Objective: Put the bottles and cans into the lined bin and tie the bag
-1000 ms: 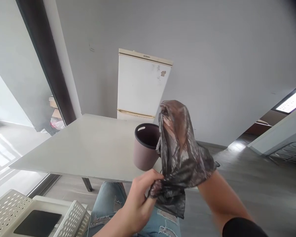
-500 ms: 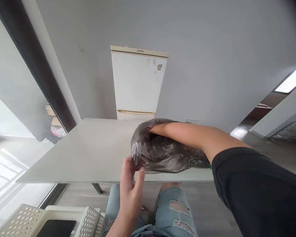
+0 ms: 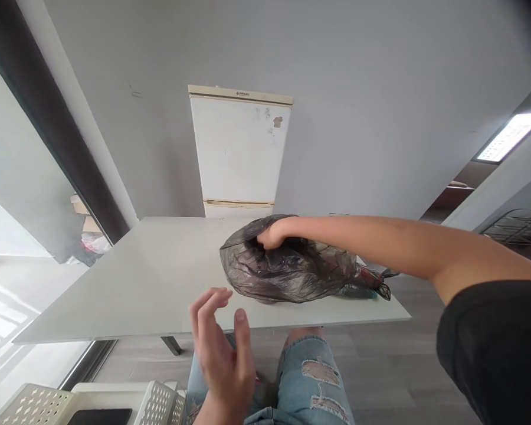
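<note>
A crumpled dark translucent plastic bag [image 3: 287, 280] lies on its side on the white table [image 3: 168, 271], its mouth facing left. My right hand [image 3: 273, 233] reaches into the mouth from above, fingers curled inward; the fingertips and whatever they grip are hidden by the bag. Through the film and at its right end, something reddish [image 3: 366, 275] and something green [image 3: 356, 291] show, too unclear to name. In front of the table edge, my left hand [image 3: 223, 348] is raised with fingers apart and bent, holding nothing, a little way from the bag.
A white fridge [image 3: 239, 153] stands behind the table against the grey wall. At the lower left are cream perforated plastic baskets [image 3: 153, 407] with a dark flat item [image 3: 101, 417]. A wire rack [image 3: 517, 225] is at the far right.
My left hand has let go of the bag's edge and drawn back toward me. My right hand has pulled partly out, so the bag's mouth gapes wider and its right end shows.
</note>
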Action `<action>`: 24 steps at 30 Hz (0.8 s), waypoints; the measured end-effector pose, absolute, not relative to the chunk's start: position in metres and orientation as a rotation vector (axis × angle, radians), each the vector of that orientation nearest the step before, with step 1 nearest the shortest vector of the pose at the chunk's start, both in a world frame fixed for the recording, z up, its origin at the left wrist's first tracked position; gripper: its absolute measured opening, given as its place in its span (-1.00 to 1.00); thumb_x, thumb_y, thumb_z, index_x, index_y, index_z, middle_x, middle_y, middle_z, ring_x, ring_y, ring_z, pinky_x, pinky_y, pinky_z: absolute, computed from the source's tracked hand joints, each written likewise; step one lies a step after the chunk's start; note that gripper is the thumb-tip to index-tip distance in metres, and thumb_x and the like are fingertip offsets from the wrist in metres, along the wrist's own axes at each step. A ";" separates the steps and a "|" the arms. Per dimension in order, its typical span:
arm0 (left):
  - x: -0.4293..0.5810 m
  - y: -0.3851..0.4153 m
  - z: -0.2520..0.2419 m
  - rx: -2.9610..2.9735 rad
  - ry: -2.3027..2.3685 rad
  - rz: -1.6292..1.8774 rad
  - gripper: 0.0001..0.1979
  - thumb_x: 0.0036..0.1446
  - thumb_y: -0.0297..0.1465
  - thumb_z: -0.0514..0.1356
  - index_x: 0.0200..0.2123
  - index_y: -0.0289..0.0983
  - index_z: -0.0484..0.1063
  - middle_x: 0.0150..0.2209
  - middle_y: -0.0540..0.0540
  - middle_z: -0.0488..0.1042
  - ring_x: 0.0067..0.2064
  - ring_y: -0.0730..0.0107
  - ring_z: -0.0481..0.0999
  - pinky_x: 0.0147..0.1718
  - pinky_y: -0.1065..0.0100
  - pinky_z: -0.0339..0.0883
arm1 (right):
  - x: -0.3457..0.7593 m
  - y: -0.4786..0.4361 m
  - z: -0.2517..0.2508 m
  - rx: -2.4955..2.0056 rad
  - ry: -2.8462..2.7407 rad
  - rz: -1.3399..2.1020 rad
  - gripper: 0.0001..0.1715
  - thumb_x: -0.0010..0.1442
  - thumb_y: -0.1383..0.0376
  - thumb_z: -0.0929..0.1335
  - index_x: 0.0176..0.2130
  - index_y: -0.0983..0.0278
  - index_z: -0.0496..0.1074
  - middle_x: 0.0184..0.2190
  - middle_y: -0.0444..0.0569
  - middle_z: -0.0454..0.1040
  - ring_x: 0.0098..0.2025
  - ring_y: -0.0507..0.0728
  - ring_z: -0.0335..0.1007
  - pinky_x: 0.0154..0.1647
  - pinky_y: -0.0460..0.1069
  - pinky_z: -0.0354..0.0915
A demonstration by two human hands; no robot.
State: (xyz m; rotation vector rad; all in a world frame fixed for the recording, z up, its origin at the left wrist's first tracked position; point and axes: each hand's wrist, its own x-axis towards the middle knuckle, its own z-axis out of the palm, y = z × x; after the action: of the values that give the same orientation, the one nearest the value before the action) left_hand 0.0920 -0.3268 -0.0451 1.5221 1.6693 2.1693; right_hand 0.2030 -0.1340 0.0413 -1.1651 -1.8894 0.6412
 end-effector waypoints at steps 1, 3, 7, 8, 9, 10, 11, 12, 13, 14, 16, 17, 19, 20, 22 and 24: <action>0.093 -0.332 -0.041 1.598 1.660 2.223 -0.69 0.30 -0.42 0.18 0.08 -0.02 0.46 0.06 -0.20 0.42 0.08 0.02 0.48 0.01 -0.02 0.43 | 0.208 -0.133 0.042 -1.182 -1.909 0.611 -0.79 0.15 0.10 0.50 -0.30 0.19 0.59 -0.40 -0.01 0.60 -0.19 0.23 0.52 -0.14 0.06 0.33; 0.095 -0.337 -0.031 1.812 1.564 2.241 -0.62 0.25 -0.49 0.19 0.05 0.02 0.51 0.09 -0.18 0.45 0.06 0.00 0.53 -0.01 -0.05 0.47 | 0.225 -0.129 0.047 -1.218 -1.960 0.535 -0.79 0.19 0.11 0.48 -0.26 0.19 0.61 -0.38 0.00 0.61 -0.20 0.23 0.52 -0.16 0.05 0.32; 0.094 -0.310 -0.014 2.110 1.395 1.902 -0.64 0.32 -0.50 0.12 0.10 -0.09 0.51 0.16 -0.18 0.53 0.17 0.03 0.54 0.09 -0.02 0.50 | 0.275 -0.119 0.059 -1.305 -2.182 0.334 -0.77 0.27 0.15 0.42 -0.24 0.21 0.64 -0.40 0.02 0.61 -0.28 0.23 0.53 -0.17 0.07 0.34; 0.092 -0.296 -0.012 2.074 1.466 1.841 -0.67 0.37 -0.47 0.11 0.11 -0.13 0.51 0.18 -0.20 0.52 0.23 0.04 0.51 0.16 -0.02 0.46 | 0.288 -0.117 0.060 -1.324 -2.250 0.291 -0.75 0.30 0.16 0.39 -0.23 0.21 0.65 -0.41 0.02 0.61 -0.31 0.23 0.53 -0.16 0.08 0.36; 0.089 -0.281 -0.013 2.032 1.557 1.783 -0.68 0.41 -0.41 0.09 0.13 -0.16 0.50 0.22 -0.21 0.51 0.27 0.04 0.47 0.22 -0.04 0.42 | 0.299 -0.115 0.059 -1.339 -2.308 0.254 -0.72 0.33 0.17 0.35 -0.22 0.21 0.66 -0.39 0.03 0.62 -0.33 0.23 0.54 -0.15 0.10 0.38; 0.084 -0.266 -0.015 1.988 1.635 1.732 -0.68 0.43 -0.36 0.08 0.15 -0.17 0.50 0.26 -0.22 0.48 0.31 0.03 0.43 0.26 -0.06 0.38 | 0.309 -0.114 0.056 -1.342 -2.354 0.227 -0.68 0.36 0.18 0.32 -0.18 0.21 0.66 -0.34 0.04 0.65 -0.31 0.23 0.56 -0.12 0.11 0.40; 0.079 -0.251 -0.019 1.964 1.690 1.677 -0.66 0.45 -0.30 0.07 0.18 -0.17 0.49 0.32 -0.21 0.43 0.36 0.01 0.38 0.30 -0.09 0.33 | 0.317 -0.112 0.052 -1.330 -2.386 0.209 -0.65 0.38 0.19 0.29 -0.11 0.20 0.66 -0.23 0.05 0.67 -0.24 0.25 0.59 -0.06 0.13 0.43; 0.074 -0.236 -0.024 1.952 1.723 1.621 -0.64 0.46 -0.25 0.07 0.21 -0.15 0.48 0.38 -0.19 0.37 0.41 0.00 0.31 0.35 -0.11 0.28 | 0.323 -0.109 0.047 -1.310 -2.402 0.200 -0.62 0.40 0.20 0.28 -0.01 0.19 0.65 -0.07 0.08 0.66 -0.11 0.29 0.61 0.02 0.16 0.44; 0.068 -0.223 -0.031 1.944 1.735 1.572 -0.60 0.46 -0.20 0.07 0.25 -0.13 0.45 0.42 -0.17 0.31 0.45 -0.02 0.24 0.38 -0.12 0.23 | 0.326 -0.105 0.041 -1.288 -2.407 0.202 -0.58 0.40 0.19 0.28 0.11 0.18 0.60 0.12 0.09 0.60 0.06 0.33 0.57 0.13 0.19 0.43; 0.061 -0.210 -0.037 1.933 1.738 1.528 -0.56 0.46 -0.15 0.06 0.29 -0.12 0.41 0.45 -0.16 0.26 0.48 -0.01 0.19 0.40 -0.12 0.19 | 0.327 -0.099 0.036 -1.268 -2.407 0.215 -0.51 0.41 0.17 0.29 0.23 0.17 0.53 0.29 0.09 0.47 0.24 0.37 0.47 0.25 0.22 0.38; 0.049 -0.188 -0.048 1.878 1.745 1.470 -0.48 0.46 -0.06 0.04 0.36 -0.11 0.35 0.50 -0.14 0.16 0.53 -0.02 0.07 0.45 -0.13 0.09 | 0.323 -0.081 0.028 -1.240 -2.403 0.271 -0.35 0.42 0.11 0.30 0.42 0.15 0.31 0.49 0.04 0.18 0.48 0.40 0.14 0.45 0.29 0.19; 0.042 -0.178 -0.052 1.845 1.743 1.454 -0.44 0.45 -0.02 0.04 0.38 -0.11 0.32 0.52 -0.13 0.11 0.55 -0.03 0.00 0.47 -0.14 0.02 | 0.319 -0.070 0.026 -1.228 -2.402 0.321 -0.27 0.42 0.06 0.31 0.47 0.14 0.22 0.52 0.01 0.10 0.53 0.39 0.03 0.51 0.32 0.09; 0.030 -0.163 -0.058 1.769 1.688 1.433 -0.36 0.42 0.06 0.05 0.43 -0.09 0.25 0.55 -0.11 0.04 0.57 -0.06 -0.10 0.50 -0.15 -0.08 | 0.312 -0.047 0.023 -1.190 -2.404 0.480 -0.13 0.39 -0.08 0.34 0.52 0.11 0.10 0.55 -0.02 0.03 0.56 0.38 -0.05 0.55 0.34 -0.02; 0.025 -0.157 -0.061 1.722 1.636 1.418 -0.32 0.40 0.09 0.05 0.45 -0.08 0.21 0.55 -0.10 0.04 0.57 -0.07 -0.10 0.50 -0.14 -0.09 | 0.309 -0.036 0.022 -1.178 -2.393 0.592 -0.05 0.34 -0.15 0.37 0.52 0.09 0.09 0.55 -0.03 0.03 0.56 0.39 -0.05 0.56 0.34 -0.04; 0.016 -0.148 -0.070 1.621 1.511 1.373 -0.24 0.38 0.14 0.05 0.49 -0.09 0.13 0.53 -0.13 0.09 0.55 -0.07 0.00 0.49 -0.09 -0.03 | 0.307 -0.021 0.017 -1.167 -2.323 0.880 0.05 0.25 -0.29 0.39 0.49 0.07 0.15 0.53 -0.03 0.07 0.54 0.41 0.00 0.54 0.36 0.01; 0.010 -0.142 -0.084 1.555 1.386 1.338 -0.19 0.36 0.17 0.05 0.50 -0.13 0.10 0.50 -0.16 0.16 0.52 -0.05 0.11 0.47 -0.02 0.05 | 0.310 -0.017 0.008 -1.099 -2.196 1.197 0.01 0.23 -0.36 0.35 0.44 0.06 0.27 0.49 -0.03 0.18 0.49 0.42 0.13 0.49 0.35 0.13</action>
State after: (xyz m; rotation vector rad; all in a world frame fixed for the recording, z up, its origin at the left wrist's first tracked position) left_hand 0.0096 -0.1424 -0.0839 1.5554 1.3862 1.3379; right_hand 0.3100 -0.0169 0.0080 -1.0992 -2.1958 1.1974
